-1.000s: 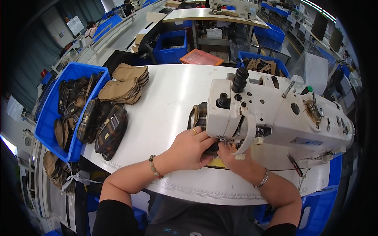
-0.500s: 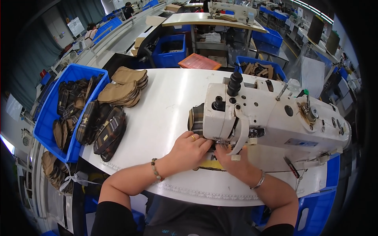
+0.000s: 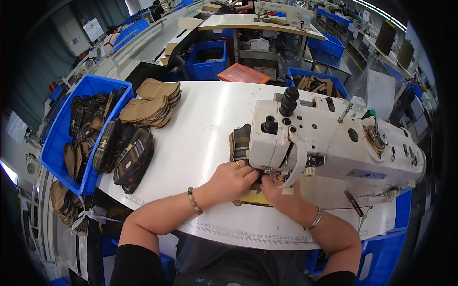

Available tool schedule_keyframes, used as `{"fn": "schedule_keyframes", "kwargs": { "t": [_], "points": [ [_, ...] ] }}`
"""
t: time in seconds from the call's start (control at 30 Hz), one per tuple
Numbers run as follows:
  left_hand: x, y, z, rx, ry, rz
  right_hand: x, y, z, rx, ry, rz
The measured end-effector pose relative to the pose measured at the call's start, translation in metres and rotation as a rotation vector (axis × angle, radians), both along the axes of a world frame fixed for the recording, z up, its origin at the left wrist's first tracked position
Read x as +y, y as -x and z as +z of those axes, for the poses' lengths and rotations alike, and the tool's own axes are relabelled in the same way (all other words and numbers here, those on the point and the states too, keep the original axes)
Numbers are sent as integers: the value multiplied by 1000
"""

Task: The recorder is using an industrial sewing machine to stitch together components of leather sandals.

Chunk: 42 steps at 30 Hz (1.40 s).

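A white industrial sewing machine (image 3: 286, 138) stands on the right of a white table. Beside its head lies a brown and black plaid fabric piece (image 3: 239, 143), its lower part hidden under my hands. My left hand (image 3: 234, 181), fingers bent, grips that piece just left of the needle area. My right hand (image 3: 281, 193) has its fingertips curled in at the presser foot, on the same piece, partly hidden by the machine. A yellow strip (image 3: 255, 199) shows beneath the work between my hands.
A blue bin (image 3: 59, 143) of plaid pouches stands at left, beside more pouches (image 3: 133, 159) and stacked tan pieces (image 3: 143, 114). A red scissor-like tool (image 3: 355, 204) lies at right. Behind are an orange tray (image 3: 243, 74), more bins, a second machine and several people.
The plaid piece now shows more checked surface at the machine head, less tan edge. My left hand has shifted slightly down and its fingers are more bunched.
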<state>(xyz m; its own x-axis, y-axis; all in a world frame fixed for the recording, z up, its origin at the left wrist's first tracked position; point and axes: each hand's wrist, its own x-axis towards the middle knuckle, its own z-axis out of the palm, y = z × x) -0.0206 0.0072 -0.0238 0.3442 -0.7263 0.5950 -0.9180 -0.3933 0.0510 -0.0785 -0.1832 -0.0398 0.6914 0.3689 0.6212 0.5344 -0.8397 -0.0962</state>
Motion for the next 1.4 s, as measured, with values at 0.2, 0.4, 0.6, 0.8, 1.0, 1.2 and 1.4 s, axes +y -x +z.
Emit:
{"fn": "schedule_keyframes", "kwargs": {
  "t": [0.2, 0.4, 0.6, 0.8, 1.0, 1.2, 1.4],
  "points": [
    [-5, 2, 2, 43, 36, 38, 1, -1, 5, -43, 28, 12],
    [-6, 2, 5, 69, 42, 40, 2, 2, 9, -105, 166, -21],
    [-1, 3, 18, 63, -23, -38, -1, -1, 14, -145, 162, 2],
    [4, 6, 13, -105, -7, -81, 0, 3, 19, -52, 135, 0],
    [0, 6, 9, -139, 24, -21, -2, 5, 16, -26, 153, 24],
    [1, 8, 10, -79, -21, -2, -4, 8, 10, 8, 152, 38],
    [4, 15, 34, 205, -48, -9, -1, 4, 15, -88, 86, 14]
  ]
}}
